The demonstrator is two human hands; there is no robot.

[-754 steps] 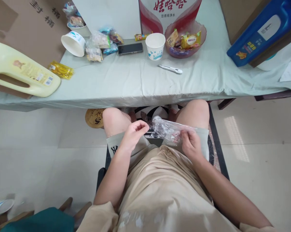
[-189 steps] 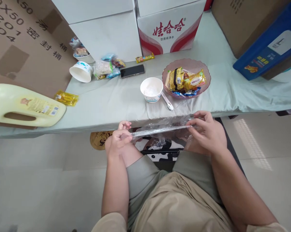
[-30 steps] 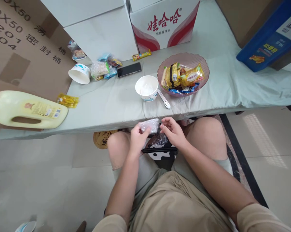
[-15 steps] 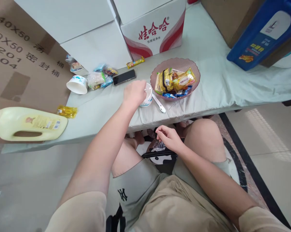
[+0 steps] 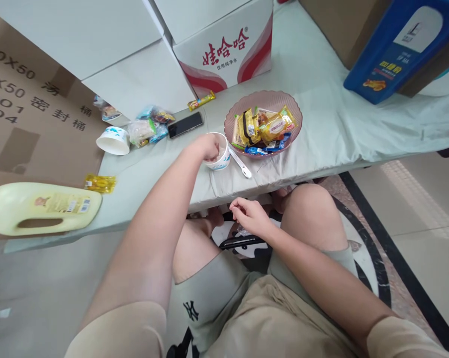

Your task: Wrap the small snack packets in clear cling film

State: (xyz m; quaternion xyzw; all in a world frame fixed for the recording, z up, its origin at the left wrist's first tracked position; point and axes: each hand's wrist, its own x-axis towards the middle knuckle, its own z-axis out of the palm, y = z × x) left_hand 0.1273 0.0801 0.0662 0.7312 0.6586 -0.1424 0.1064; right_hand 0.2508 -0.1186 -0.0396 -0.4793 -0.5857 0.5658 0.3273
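"From the head view, what could go wrong?"

"The left hand reaches down inside the paper bowl, which stands near the table's front edge. I'd guess a light bowl like that could tip if the wrist dragged on its rim. The knife beside it, close to its wall, might get knocked too; I can't tell whether its blade is out."

"Is the left hand grasping anything?"

"Can't tell; the fingertips are hidden in the bowl."

"And the right hand?"

"Loosely curled above the lap, nothing visible in it, though the palm is hidden."

"What's in the containers?"

"Something pale or clear shows in the paper bowl, mostly covered by the hand. The pink glass bowl just beside it holds yellow and blue snack packets. Another paper bowl lies tipped by the cardboard box; I can't make out any contents. The yellow jug and blue bottle are opaque, so their fill is unknown."
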